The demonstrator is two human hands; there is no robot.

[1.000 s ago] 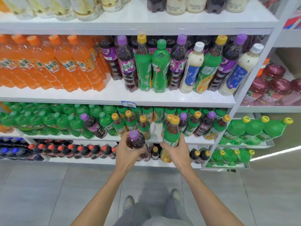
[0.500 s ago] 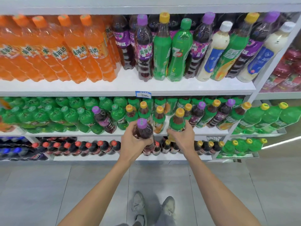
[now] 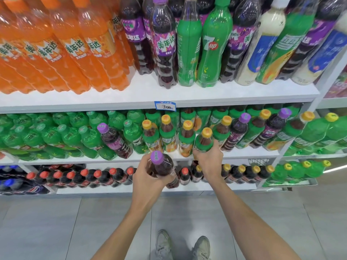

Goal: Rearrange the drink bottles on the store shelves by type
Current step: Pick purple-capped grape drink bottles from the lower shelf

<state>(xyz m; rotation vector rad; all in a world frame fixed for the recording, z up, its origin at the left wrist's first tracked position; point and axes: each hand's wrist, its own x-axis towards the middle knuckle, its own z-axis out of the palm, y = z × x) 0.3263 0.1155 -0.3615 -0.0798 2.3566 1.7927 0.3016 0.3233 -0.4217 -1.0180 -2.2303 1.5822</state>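
Nearest me, below both wrists, my shoes [image 3: 163, 244] are standing on grey floor tiles [image 3: 56, 222]. My left hand [image 3: 148, 177] is wrapping thumb + fingers round a purple-cap grape bottle [image 3: 163, 167], holding it in the air in front of the shelves, cap tilting toward me. My right hand [image 3: 208, 160], just to the rt and a bit further out, is gripping a yellow-cap bottle [image 3: 204, 141] w/ green label round its body. Can't tell if its base is touching the middle shelf [image 3: 244, 153], since my hand is hiding it.

Under my fingers, red-cap cola bottles [image 3: 84, 177] are lining the lower shelf. Just past my rt fingertips, more yellow-cap tea bottles [image 3: 186, 139] are standing beside the one I'm holding. Out left of my left hand, a second purple-cap bottle [image 3: 114, 141] is leaning among green bottles [image 3: 75, 136].

Above & beyond both hands, a price tag [image 3: 164, 106] is hanging on the upper shelf edge, w/ orange soda bottles [image 3: 75, 49] sitting up left and a 7up bottle [image 3: 212, 47] straight above.
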